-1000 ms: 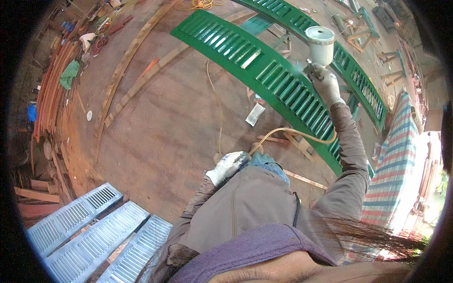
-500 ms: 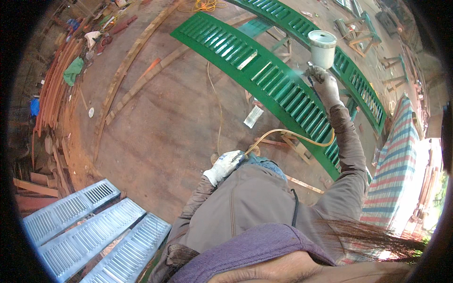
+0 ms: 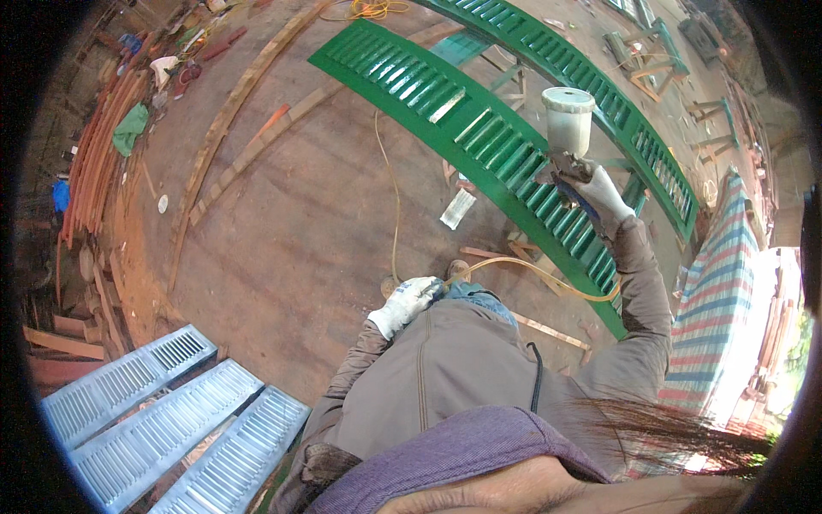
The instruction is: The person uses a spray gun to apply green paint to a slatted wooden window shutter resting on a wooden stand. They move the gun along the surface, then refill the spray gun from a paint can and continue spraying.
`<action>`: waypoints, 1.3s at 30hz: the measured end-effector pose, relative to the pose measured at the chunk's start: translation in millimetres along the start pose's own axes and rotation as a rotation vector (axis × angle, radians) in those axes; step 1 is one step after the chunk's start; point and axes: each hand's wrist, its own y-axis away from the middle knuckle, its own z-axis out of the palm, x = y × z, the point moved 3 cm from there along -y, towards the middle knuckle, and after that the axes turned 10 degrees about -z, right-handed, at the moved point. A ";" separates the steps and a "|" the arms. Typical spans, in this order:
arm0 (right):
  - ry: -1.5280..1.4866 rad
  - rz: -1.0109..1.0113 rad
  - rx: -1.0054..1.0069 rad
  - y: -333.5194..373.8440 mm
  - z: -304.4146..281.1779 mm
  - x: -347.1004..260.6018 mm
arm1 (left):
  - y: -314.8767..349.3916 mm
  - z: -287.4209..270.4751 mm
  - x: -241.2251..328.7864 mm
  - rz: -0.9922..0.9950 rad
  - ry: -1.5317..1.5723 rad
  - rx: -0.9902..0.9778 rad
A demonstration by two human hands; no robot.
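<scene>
Right hand: here it is, gloved, up and forward, this right hand (image 3: 606, 199) wrapped around the handle of a spray gun (image 3: 561, 167), its pale paint cup (image 3: 568, 127) riding upright on top.
Left hand: down by the waist goes the gloved left hand (image 3: 411, 304), fingers curled, the yellowish air hose (image 3: 548, 267) emerging right at the fingertips; how firmly it grips, I cannot tell.
Near green panel: the long louvred panel (image 3: 478, 137) runs under the gun and away to the right hand's left, glossy green from end to end as far as it shows.
Far green panel: just beyond the right hand, a second louvred panel (image 3: 604, 90), green too on its visible face.
Grey panels: behind and left of the left hand, three louvred panels (image 3: 167, 420), not a trace of green on them!
Coat so far: two look covered, though missed slat edges would be too small to spot; the grey trio appears left to coat.
</scene>
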 end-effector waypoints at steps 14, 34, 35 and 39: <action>0.775 -0.237 0.200 -15.4 -33.1 35.0 | -2.5 12.0 -17.1 0.049 -0.033 0.035; 0.882 -0.122 0.346 25.5 -62.3 48.2 | -6.8 14.9 -15.7 0.081 -0.052 -0.063; 0.894 -0.117 0.308 35.3 -55.3 42.2 | -6.7 15.0 -14.9 0.081 -0.070 -0.056; 0.119 0.065 0.042 77.7 -23.9 8.1 | -6.8 22.0 -26.5 0.143 -0.133 0.002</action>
